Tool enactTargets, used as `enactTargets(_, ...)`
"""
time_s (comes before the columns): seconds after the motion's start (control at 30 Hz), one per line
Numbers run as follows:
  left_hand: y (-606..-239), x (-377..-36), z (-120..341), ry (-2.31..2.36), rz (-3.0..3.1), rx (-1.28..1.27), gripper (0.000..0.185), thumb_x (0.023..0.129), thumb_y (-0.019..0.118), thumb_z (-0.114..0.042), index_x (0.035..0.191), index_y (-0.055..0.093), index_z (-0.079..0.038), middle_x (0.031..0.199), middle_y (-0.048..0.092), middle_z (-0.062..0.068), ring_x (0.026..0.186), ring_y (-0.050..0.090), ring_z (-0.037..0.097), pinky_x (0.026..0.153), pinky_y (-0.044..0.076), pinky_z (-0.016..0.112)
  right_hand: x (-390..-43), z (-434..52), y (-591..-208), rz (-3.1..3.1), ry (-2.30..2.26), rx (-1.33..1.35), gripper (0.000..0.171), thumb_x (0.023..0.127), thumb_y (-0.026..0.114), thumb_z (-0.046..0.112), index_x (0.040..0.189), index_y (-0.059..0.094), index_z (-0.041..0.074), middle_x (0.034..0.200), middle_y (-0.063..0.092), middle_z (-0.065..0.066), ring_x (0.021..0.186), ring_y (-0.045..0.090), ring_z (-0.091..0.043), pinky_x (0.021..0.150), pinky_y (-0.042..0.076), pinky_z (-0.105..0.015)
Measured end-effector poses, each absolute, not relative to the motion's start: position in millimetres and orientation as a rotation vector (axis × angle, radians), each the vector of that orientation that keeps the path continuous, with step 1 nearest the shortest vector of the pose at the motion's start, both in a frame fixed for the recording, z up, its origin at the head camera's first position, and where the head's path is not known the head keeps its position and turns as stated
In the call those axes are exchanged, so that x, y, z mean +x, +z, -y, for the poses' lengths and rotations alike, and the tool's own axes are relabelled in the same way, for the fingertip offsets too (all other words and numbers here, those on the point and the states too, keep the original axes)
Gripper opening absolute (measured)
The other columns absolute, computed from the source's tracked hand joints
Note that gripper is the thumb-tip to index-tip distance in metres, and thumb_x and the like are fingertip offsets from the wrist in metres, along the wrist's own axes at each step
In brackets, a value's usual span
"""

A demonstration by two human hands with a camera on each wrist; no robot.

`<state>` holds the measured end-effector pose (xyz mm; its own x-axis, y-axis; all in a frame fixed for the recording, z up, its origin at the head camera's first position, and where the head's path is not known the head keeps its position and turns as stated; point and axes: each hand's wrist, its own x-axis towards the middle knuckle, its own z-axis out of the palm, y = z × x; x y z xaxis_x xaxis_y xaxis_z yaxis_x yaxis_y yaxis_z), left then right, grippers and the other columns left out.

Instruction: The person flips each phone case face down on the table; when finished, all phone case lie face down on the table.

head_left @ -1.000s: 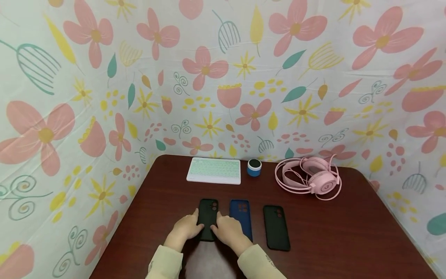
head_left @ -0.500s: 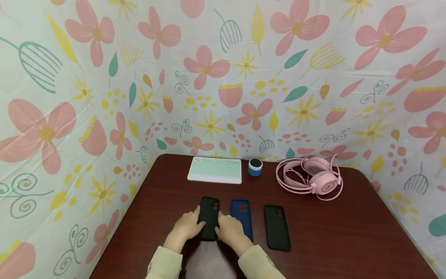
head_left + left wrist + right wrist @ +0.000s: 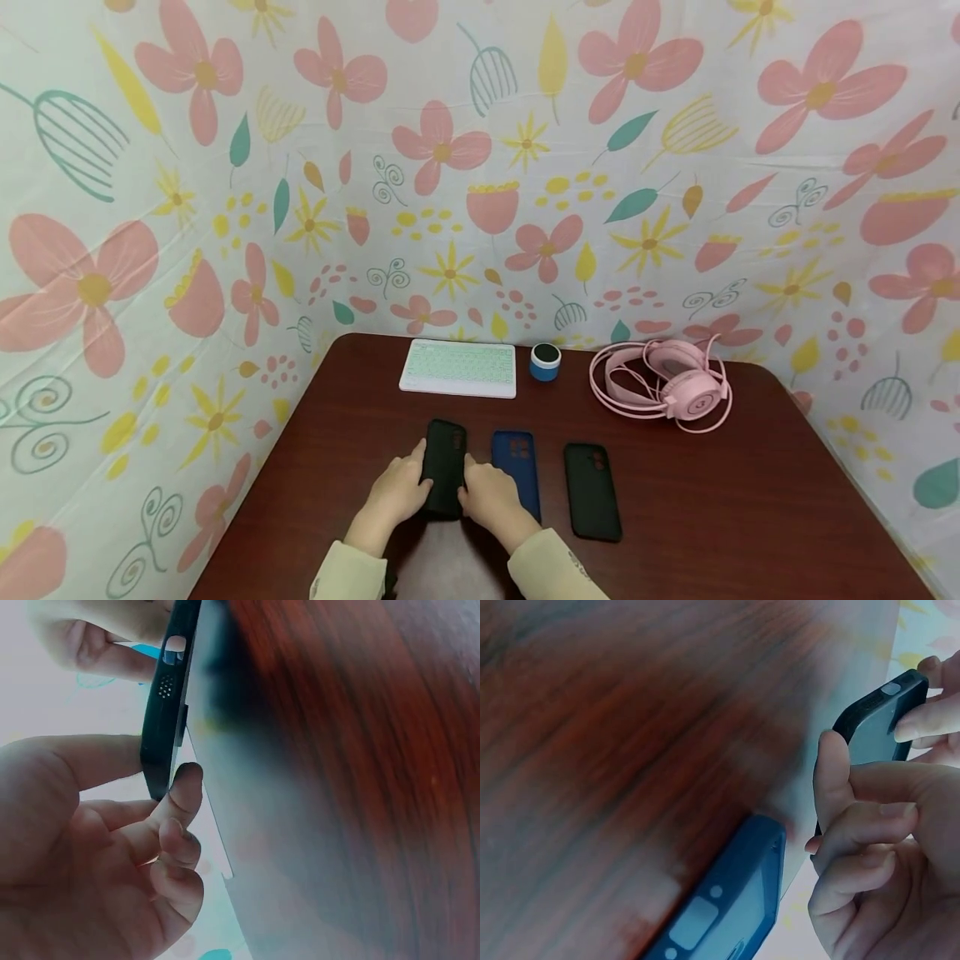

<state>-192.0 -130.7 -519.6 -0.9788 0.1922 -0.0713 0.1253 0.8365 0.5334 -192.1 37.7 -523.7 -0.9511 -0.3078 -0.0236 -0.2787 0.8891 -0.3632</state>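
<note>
Matte black phone case, slim, rounded corners, camera cutouts at its far end, pinched at both long edges between left hand and right hand fingers, blue case just beyond the right fingers

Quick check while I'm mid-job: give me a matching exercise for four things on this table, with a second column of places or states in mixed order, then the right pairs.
Things:
1. black phone case
2. blue phone case
3. headphones
4. keyboard

Places or states:
A. pink, at the back right of the table
B. flat on the table, just right of the right hand
C. held at its edges by the left hand and the right hand
D. pale, at the back, left of the small blue speaker

Pairs: 1-C, 2-B, 3-A, 4-D
</note>
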Motion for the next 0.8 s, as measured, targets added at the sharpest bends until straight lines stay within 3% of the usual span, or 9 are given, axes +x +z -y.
enactTargets(0.27,-511.2,-189.0,130.8,0.836,-2.927,0.271,0.065,0.092,0.065,-0.013,0.147,0.033,0.004,0.128,0.056,0.021,0.116,0.05,0.041,0.082,0.047,0.051,-192.9,-34.2,-524.3,-2.95,-0.611,-0.47,0.052,0.092,0.065,0.014,0.138,0.049,-0.004,0.044,0.043,0.001,0.032,0.032,-0.01,0.034,0.026,-0.023)
enactTargets(0.57,-498.5,-186.9,125.3,0.826,-2.95,0.305,0.063,0.091,0.064,-0.011,0.144,0.036,0.007,0.116,0.062,0.021,0.109,0.053,0.041,0.071,0.049,0.046,-196.0,-32.0,-528.0,-2.916,-0.62,-0.431,0.052,0.093,0.064,0.016,0.139,0.048,-0.001,0.046,0.044,0.003,0.034,0.038,-0.012,0.035,0.027,-0.025)
enactTargets(0.8,-495.5,-186.1,125.4,0.811,-2.968,0.296,0.062,0.091,0.063,-0.011,0.144,0.037,0.007,0.121,0.06,0.022,0.112,0.052,0.04,0.079,0.048,0.049,-198.8,-27.1,-529.1,-2.901,-0.636,-0.415,0.052,0.093,0.064,0.017,0.139,0.049,0.0,0.049,0.045,0.002,0.036,0.042,-0.014,0.036,0.03,-0.027)
